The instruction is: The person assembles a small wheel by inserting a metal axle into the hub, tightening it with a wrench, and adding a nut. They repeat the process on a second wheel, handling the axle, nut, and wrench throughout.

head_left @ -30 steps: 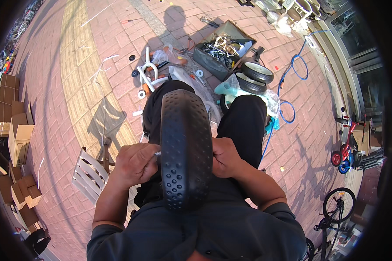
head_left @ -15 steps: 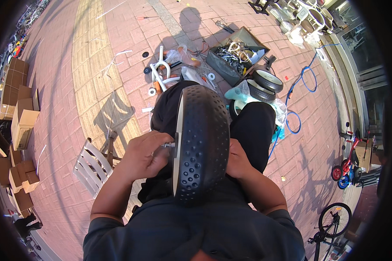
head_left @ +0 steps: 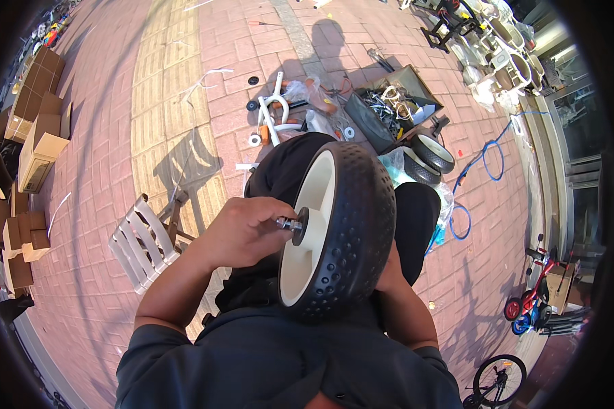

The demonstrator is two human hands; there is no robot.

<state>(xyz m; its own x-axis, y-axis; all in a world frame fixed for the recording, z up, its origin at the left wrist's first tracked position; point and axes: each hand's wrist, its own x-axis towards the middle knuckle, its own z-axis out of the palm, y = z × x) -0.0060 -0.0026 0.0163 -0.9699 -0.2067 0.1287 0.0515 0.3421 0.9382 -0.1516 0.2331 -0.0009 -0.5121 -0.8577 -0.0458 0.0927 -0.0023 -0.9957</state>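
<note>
A small wheel [head_left: 358,225] with a black, dimpled tyre and a cream rim [head_left: 326,178] stands upright above my lap, its hub side turned toward the left. From the hub's dark round washer a threaded metal axle [head_left: 290,223] with nuts juts out. My left hand [head_left: 249,230] is closed, thumb and fingers pinching around that axle end. Behind the wheel's right side is my right hand [head_left: 391,269]; only its back edge and wrist show, and the tyre hides its fingers.
Ahead on the brick paving lie white frame parts [head_left: 271,112], an open toolbox [head_left: 389,109] full of metal pieces and two more wheels [head_left: 431,153]. A slatted chair [head_left: 143,245] stands at left, cardboard boxes [head_left: 41,153] beyond it. A blue hose [head_left: 488,160] and small bikes [head_left: 532,293] are right.
The wheel has turned, so its cream rim and hub now face more into view. My left hand still holds the axle end; my right hand is more hidden behind the tyre.
</note>
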